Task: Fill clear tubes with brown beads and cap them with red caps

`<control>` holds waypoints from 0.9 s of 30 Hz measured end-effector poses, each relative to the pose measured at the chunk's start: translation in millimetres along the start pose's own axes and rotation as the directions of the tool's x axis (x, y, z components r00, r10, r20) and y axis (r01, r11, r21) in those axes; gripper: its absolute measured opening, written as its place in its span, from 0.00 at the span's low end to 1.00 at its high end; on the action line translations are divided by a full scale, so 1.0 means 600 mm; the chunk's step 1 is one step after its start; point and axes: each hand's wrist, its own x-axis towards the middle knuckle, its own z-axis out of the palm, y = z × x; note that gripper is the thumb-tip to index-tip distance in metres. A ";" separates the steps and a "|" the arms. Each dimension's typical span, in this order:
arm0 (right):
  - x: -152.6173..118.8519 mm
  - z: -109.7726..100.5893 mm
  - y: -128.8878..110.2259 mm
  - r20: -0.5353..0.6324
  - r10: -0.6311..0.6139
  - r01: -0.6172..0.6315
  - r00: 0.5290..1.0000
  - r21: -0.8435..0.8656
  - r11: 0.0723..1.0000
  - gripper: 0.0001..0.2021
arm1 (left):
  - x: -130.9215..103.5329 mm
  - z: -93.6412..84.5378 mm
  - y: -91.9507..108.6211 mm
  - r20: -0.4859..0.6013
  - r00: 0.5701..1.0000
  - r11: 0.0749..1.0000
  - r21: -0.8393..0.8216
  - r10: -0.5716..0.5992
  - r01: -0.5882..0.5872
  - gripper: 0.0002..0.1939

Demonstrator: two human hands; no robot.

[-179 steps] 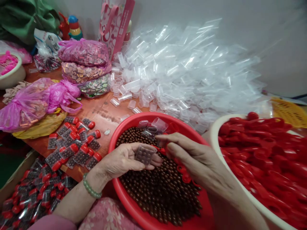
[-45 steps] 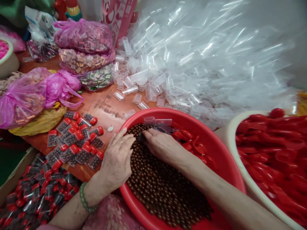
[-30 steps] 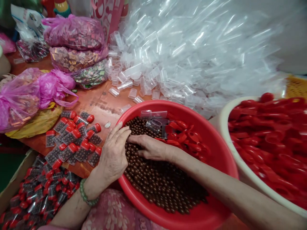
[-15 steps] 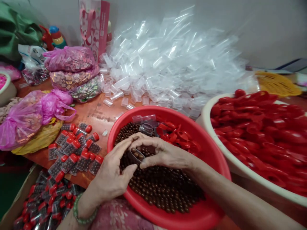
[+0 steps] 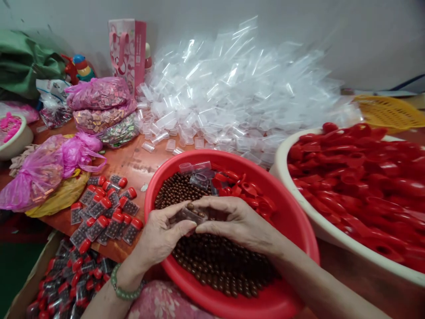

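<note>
A small clear plastic case [image 5: 193,215] with brown balls in it is held between my two hands, over the red basin [image 5: 310,235]. My left hand [image 5: 162,237] grips its left end with thumb and fingers. On the other side my right hand [image 5: 237,221] has its fingers curled around the case, thumb at the front, hiding part of it. Many loose brown balls [image 5: 219,268] fill the basin beneath. Several empty clear cases [image 5: 201,180] and red caps [image 5: 262,201] lie at the basin's far side.
Red-capped filled cases [image 5: 99,206] lie on the table at left, and more fill a carton [image 5: 71,279] below. A white tub [image 5: 282,159] of red caps stands at right. Empty clear cases [image 5: 226,102] are heaped behind. Pink bags [image 5: 99,95] sit at back left.
The case has turned from its open end facing me to lying more sideways. My fingers have lowered around it, and the camera view has shifted slightly.
</note>
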 end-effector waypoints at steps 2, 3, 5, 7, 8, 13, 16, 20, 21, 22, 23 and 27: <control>-0.002 0.002 -0.003 -0.086 0.000 0.002 0.996 0.021 1.000 0.21 | 0.001 0.000 0.004 0.020 1.000 1.000 0.011 -0.002 0.002 0.17; -0.002 0.002 -0.006 -0.100 -0.017 0.017 0.995 0.000 1.000 0.22 | 0.001 0.000 0.005 0.021 1.000 1.000 0.022 0.002 -0.003 0.15; 0.000 0.000 -0.014 -0.062 -0.064 0.059 0.996 -0.087 0.994 0.18 | 0.003 -0.002 0.005 0.022 1.000 1.000 0.025 0.006 -0.007 0.15; 0.004 -0.004 -0.021 -0.006 -0.090 0.088 0.996 -0.166 0.982 0.12 | 0.005 -0.004 0.003 0.033 0.999 1.000 0.012 0.000 0.000 0.15; 0.006 -0.006 -0.024 0.010 -0.090 0.091 0.996 -0.183 0.979 0.11 | 0.006 -0.005 0.001 0.039 0.999 1.000 0.010 -0.006 0.005 0.15; 0.012 -0.009 -0.027 0.031 -0.068 0.073 0.997 -0.206 0.976 0.11 | 0.010 -0.009 -0.006 0.051 0.998 1.000 0.017 -0.021 0.021 0.13; 0.014 -0.007 -0.027 0.067 -0.046 0.061 0.997 -0.234 0.970 0.11 | 0.011 -0.010 -0.005 0.045 0.999 1.000 0.012 -0.027 0.027 0.11; 0.016 -0.004 -0.023 0.026 0.031 -0.026 0.999 -0.172 0.985 0.16 | 0.015 -0.009 0.000 0.030 0.999 1.000 -0.016 -0.022 0.022 0.09; 0.014 -0.004 -0.022 -0.006 0.041 -0.041 0.999 -0.163 0.986 0.17 | 0.016 -0.009 0.000 0.025 1.000 1.000 -0.024 -0.019 0.019 0.09; 0.011 -0.005 -0.020 -0.035 0.045 -0.050 0.998 -0.164 0.985 0.19 | 0.017 -0.008 0.001 0.019 1.000 0.999 -0.035 -0.017 0.018 0.08; 0.007 -0.007 -0.019 -0.051 0.046 -0.055 0.998 -0.178 0.982 0.19 | 0.017 -0.008 0.001 0.013 1.000 0.999 -0.051 -0.017 0.018 0.07; -0.024 -0.016 -0.018 0.055 0.132 -0.101 0.990 -0.384 0.918 0.13 | 0.009 -0.011 0.002 -0.003 1.000 0.998 -0.068 0.004 -0.004 0.06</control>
